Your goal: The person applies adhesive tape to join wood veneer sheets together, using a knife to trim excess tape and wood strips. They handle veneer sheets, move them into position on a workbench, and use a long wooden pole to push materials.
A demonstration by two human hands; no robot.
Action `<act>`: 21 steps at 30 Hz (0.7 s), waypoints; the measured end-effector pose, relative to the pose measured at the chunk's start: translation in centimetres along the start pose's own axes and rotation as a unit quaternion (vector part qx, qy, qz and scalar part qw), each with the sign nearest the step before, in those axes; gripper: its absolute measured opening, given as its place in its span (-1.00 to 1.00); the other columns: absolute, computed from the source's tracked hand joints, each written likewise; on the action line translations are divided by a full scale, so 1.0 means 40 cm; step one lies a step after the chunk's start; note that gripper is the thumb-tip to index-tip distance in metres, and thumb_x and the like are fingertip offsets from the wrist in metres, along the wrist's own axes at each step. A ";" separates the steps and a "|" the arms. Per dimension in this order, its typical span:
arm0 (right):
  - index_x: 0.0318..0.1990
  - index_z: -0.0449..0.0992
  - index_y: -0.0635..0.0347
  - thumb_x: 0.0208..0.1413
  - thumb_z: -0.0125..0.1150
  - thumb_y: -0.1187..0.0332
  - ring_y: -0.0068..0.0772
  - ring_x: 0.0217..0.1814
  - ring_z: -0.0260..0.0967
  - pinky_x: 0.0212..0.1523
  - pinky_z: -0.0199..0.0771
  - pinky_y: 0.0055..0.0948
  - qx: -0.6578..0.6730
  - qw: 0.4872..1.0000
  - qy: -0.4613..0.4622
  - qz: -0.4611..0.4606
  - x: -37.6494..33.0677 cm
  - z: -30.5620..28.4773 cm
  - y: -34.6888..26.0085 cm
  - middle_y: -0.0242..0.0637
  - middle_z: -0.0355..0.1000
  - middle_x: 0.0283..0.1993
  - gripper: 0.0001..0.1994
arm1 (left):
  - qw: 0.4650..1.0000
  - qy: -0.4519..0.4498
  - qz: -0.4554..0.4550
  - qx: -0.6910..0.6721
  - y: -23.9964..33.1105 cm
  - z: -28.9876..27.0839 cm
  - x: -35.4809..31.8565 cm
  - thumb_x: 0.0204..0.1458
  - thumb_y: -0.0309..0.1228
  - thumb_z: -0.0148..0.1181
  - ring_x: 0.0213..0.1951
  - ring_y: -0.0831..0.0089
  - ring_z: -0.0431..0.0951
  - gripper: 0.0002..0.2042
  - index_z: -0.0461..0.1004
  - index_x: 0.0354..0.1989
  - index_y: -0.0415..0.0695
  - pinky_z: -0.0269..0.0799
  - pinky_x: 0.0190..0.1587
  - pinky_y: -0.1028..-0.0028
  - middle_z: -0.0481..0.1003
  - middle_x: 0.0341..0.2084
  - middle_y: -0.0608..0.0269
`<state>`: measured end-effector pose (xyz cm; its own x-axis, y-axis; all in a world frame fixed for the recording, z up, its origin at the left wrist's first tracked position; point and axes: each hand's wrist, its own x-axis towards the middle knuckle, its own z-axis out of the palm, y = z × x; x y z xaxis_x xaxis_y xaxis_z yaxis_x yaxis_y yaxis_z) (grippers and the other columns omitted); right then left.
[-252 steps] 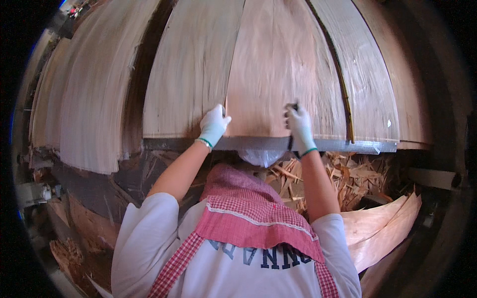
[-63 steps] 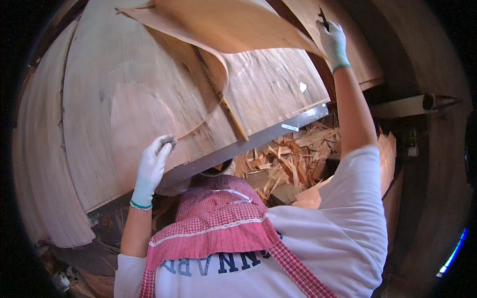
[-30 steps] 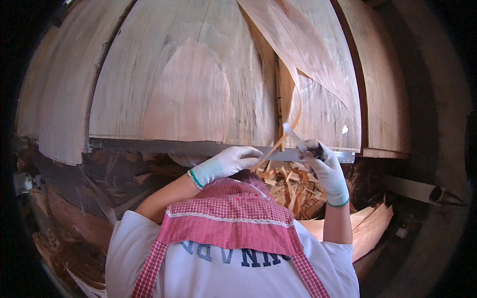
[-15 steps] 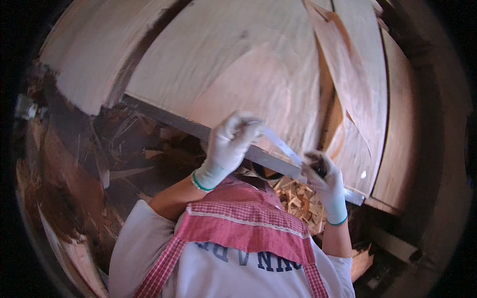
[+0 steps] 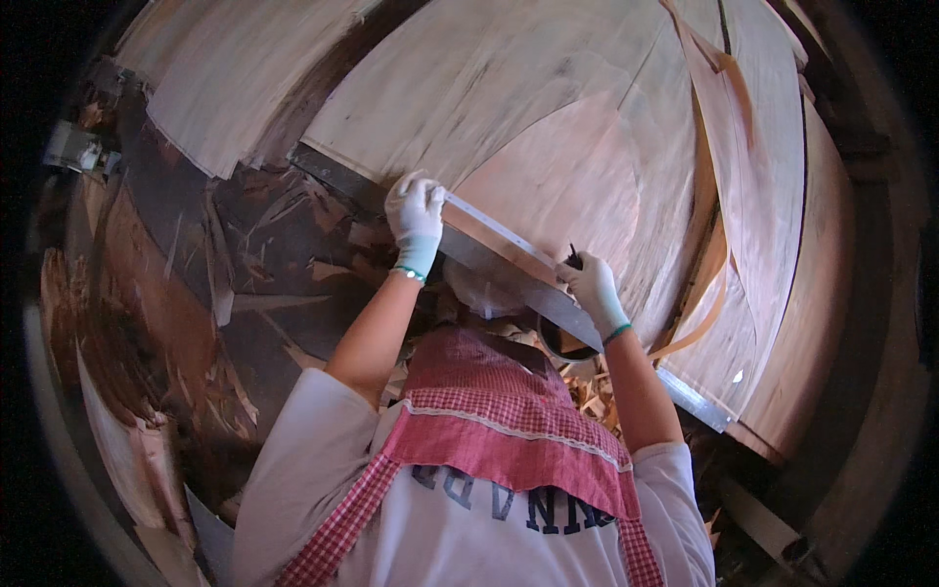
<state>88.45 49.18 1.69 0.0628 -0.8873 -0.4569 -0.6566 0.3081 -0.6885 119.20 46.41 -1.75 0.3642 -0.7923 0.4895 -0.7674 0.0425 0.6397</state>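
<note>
A narrow white strip of tape [image 5: 499,229], with small dots along it, stretches slantwise between my hands over the near edge of a large thin wood veneer sheet [image 5: 440,108]. My left hand [image 5: 415,210], in a white knit glove, is closed on the strip's upper left end at the edge of the sheet. At the other end, my gloved right hand [image 5: 593,292] is closed around the strip. A small dark pointed object [image 5: 574,258] sticks up from its fingers; its kind cannot be made out. A pinkish rounded patch of wood [image 5: 558,186] lies beyond the strip.
A dark beam [image 5: 489,264] runs beneath the sheet's near edge. Loose curled veneer [image 5: 729,166] lies at the right, beside a metal straightedge [image 5: 693,399]. Broken wood scraps [image 5: 176,313] heap up at the left. A dark round rim [image 5: 565,342] shows below my right hand.
Both hands have moved farther from my body, and the strip has come down along the sheet's edge, stretched straight. My view has shifted slightly.
</note>
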 end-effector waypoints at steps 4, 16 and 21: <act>-0.25 0.57 0.30 -0.03 0.29 0.24 -0.22 -0.43 0.52 -0.35 0.45 -0.31 -0.047 0.998 0.020 -0.045 0.029 0.028 0.000 -0.06 0.52 -0.47 -0.70 | 0.999 -0.013 -0.020 0.034 -0.037 0.036 -0.019 -0.14 -0.37 0.31 -0.06 0.10 0.44 -0.76 0.46 -0.28 -0.11 0.32 0.04 0.15 0.48 -0.17 0.11; -0.27 0.51 0.36 0.08 0.20 0.16 -0.30 -0.46 0.50 -0.40 0.43 -0.33 0.014 0.987 0.117 0.106 -0.128 -0.090 0.130 -0.11 0.49 -0.50 -0.65 | 0.995 -0.040 -0.032 0.088 -0.051 -0.024 0.072 0.04 -0.44 0.09 0.00 0.06 0.44 -0.69 0.36 0.00 -0.13 0.31 0.08 0.14 0.47 -0.07 -0.01; -0.32 0.46 0.24 0.19 0.11 0.15 -0.57 -0.61 0.30 -0.58 0.29 -0.54 0.210 0.945 0.202 0.150 -0.254 -0.072 0.196 -0.39 0.40 -0.55 -0.71 | 0.983 -0.088 0.117 0.112 0.092 0.035 0.063 0.11 -0.28 0.06 0.19 0.04 0.30 -0.58 0.28 0.14 -0.15 0.16 0.26 0.10 0.37 0.10 -0.01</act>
<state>80.51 59.65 2.54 -0.4265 -0.7714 -0.4723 -0.2380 0.5994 -0.7642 116.55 43.71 1.02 0.0814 -0.8707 0.4850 -0.9234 0.1173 0.3655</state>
